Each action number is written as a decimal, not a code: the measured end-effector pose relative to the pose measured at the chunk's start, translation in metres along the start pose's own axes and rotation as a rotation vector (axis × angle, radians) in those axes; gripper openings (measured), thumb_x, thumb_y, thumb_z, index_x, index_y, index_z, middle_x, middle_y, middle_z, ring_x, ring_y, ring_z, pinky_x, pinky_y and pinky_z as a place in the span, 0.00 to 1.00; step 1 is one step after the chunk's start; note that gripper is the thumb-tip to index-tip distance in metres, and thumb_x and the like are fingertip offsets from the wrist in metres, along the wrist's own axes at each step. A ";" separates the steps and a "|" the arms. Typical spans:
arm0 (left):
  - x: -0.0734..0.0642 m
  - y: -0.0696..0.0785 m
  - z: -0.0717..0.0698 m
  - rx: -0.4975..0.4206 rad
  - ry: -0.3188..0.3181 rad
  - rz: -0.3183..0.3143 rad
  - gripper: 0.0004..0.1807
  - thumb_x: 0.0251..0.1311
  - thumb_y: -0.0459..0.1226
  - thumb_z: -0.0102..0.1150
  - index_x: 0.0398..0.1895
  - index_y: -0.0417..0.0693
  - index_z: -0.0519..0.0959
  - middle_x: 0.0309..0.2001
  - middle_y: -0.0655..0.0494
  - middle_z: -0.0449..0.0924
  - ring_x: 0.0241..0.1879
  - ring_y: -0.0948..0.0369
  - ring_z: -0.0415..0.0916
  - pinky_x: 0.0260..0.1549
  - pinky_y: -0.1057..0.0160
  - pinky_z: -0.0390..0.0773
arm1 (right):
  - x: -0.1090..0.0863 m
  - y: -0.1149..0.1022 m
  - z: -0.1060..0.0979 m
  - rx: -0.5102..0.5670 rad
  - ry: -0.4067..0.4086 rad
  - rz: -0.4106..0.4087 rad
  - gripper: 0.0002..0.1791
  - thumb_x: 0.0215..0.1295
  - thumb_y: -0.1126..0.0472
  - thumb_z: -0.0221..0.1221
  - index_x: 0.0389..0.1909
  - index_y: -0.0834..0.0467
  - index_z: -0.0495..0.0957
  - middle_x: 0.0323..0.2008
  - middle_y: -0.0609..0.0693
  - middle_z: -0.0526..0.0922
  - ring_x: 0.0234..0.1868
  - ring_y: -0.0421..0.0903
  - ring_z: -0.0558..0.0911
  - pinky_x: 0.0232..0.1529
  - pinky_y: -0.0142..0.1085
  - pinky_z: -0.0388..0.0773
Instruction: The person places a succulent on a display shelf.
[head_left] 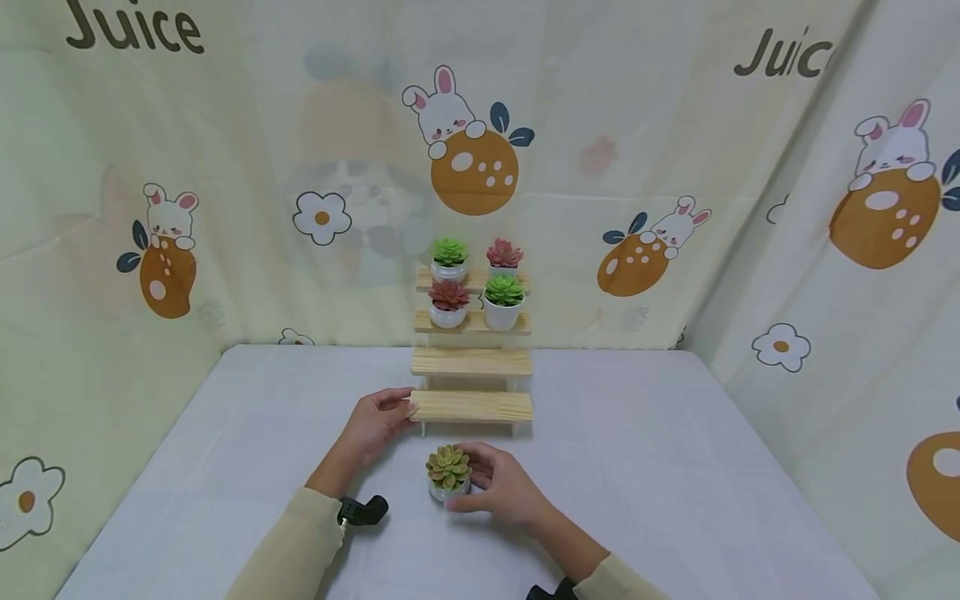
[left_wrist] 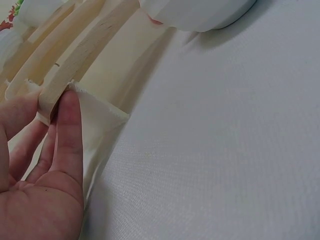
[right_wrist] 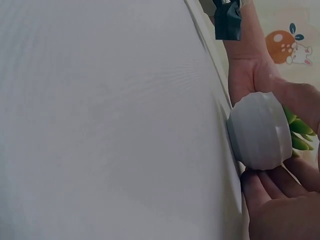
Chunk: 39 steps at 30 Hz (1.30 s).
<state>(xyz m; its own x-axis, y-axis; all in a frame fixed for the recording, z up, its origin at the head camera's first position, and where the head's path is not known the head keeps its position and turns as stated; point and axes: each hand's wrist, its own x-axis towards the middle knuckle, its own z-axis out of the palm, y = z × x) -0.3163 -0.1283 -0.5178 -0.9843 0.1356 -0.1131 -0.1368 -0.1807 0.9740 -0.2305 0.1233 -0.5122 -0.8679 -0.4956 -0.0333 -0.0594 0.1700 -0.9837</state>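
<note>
A tiered wooden stand [head_left: 472, 406] with step-like shelves stands at the middle of the table. My left hand [head_left: 375, 423] pinches the left end of its lowest shelf; the left wrist view shows the thumb above and fingers below the board [left_wrist: 75, 62]. In front of the stand, my right hand [head_left: 504, 487] holds a small potted succulent [head_left: 447, 468] with yellow-green leaves, thumb and fingers on either side. Its ribbed white pot [right_wrist: 261, 131] appears in the right wrist view at table level; whether it touches the cloth, I cannot tell.
On the two upper shelves sit a green succulent [head_left: 449, 252] and a red one [head_left: 505, 255], with another red [head_left: 448, 297] and green one [head_left: 503, 292] below. A white cloth covers the table [head_left: 637, 467]. Behind hangs a printed curtain [head_left: 255, 150].
</note>
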 end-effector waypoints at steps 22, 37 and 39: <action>-0.002 -0.001 -0.001 0.017 0.002 -0.014 0.24 0.69 0.25 0.58 0.67 0.29 0.71 0.48 0.47 0.83 0.43 0.61 0.84 0.47 0.61 0.88 | 0.008 0.003 0.009 0.025 0.057 -0.004 0.37 0.48 0.71 0.78 0.61 0.69 0.77 0.59 0.62 0.83 0.59 0.51 0.84 0.58 0.32 0.84; 0.000 0.000 0.000 0.008 0.020 -0.014 0.24 0.68 0.24 0.58 0.66 0.29 0.72 0.45 0.49 0.84 0.42 0.62 0.84 0.46 0.61 0.89 | 0.008 0.003 0.008 0.076 0.066 -0.029 0.36 0.49 0.71 0.77 0.61 0.70 0.77 0.57 0.64 0.83 0.54 0.46 0.86 0.54 0.30 0.85; 0.000 -0.001 0.000 0.014 0.018 -0.015 0.24 0.68 0.25 0.59 0.66 0.29 0.72 0.46 0.48 0.84 0.42 0.62 0.84 0.47 0.60 0.89 | 0.009 0.003 0.007 0.091 0.063 -0.029 0.36 0.49 0.71 0.77 0.61 0.70 0.77 0.57 0.64 0.83 0.52 0.45 0.86 0.53 0.30 0.85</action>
<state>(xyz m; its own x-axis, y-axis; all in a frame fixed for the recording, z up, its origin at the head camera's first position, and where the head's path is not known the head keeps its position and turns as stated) -0.3167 -0.1284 -0.5186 -0.9840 0.1203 -0.1316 -0.1505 -0.1648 0.9748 -0.2347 0.1129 -0.5164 -0.8958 -0.4445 0.0034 -0.0422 0.0773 -0.9961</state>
